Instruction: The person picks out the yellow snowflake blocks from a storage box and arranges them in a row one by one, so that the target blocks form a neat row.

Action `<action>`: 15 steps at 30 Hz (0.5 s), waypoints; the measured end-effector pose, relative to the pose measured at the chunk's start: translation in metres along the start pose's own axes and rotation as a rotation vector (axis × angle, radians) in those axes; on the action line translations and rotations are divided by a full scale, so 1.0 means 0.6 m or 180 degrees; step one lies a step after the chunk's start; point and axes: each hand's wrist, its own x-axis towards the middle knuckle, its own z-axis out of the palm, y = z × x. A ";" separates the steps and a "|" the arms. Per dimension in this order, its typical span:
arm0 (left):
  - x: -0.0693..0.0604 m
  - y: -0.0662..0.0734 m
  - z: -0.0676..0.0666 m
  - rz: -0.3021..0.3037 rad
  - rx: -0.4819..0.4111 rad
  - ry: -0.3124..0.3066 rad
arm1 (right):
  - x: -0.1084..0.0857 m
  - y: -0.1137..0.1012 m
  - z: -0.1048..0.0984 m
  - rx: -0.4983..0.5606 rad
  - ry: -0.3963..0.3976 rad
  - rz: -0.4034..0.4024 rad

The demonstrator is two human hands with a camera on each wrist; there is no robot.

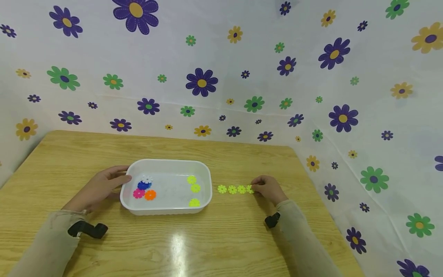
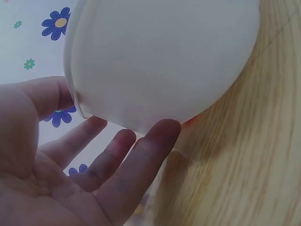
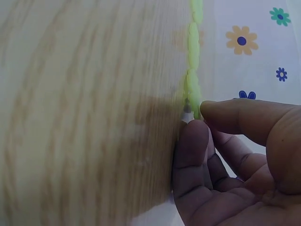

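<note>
A white plastic tub (image 1: 169,211) stands on the wooden table. My left hand (image 1: 102,187) holds its left end, thumb at the rim and fingers against the wall; the left wrist view shows the fingertips (image 2: 162,134) touching the tub. To the right of the tub, several yellow-green snowflake discs (image 1: 232,189) lie flat in a row. With thumb and index finger, my right hand (image 1: 268,188) pinches the rightmost disc (image 1: 249,189). In the right wrist view that disc (image 3: 194,89) sits edge-on at the fingertips, in line with the others.
Inside the tub, white (image 1: 147,179), blue (image 1: 144,185), pink (image 1: 139,193) and orange (image 1: 150,195) discs cluster at the left, and three yellow-green discs (image 1: 195,188) lie at the right. A flower-patterned cloth (image 1: 166,50) hangs behind and to the right of the table (image 1: 214,242).
</note>
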 end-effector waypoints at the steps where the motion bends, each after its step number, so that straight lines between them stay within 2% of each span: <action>1: 0.000 0.001 0.000 -0.0001 0.0001 -0.0003 | 0.000 0.000 0.000 -0.0006 0.0001 0.0003; 9: 0.004 -0.004 0.000 -0.0065 0.0037 -0.0002 | -0.005 -0.011 -0.004 -0.0132 0.0031 -0.0040; 15: 0.003 -0.004 -0.002 -0.0033 0.0021 -0.0006 | -0.016 -0.053 -0.007 -0.0251 0.0046 -0.0205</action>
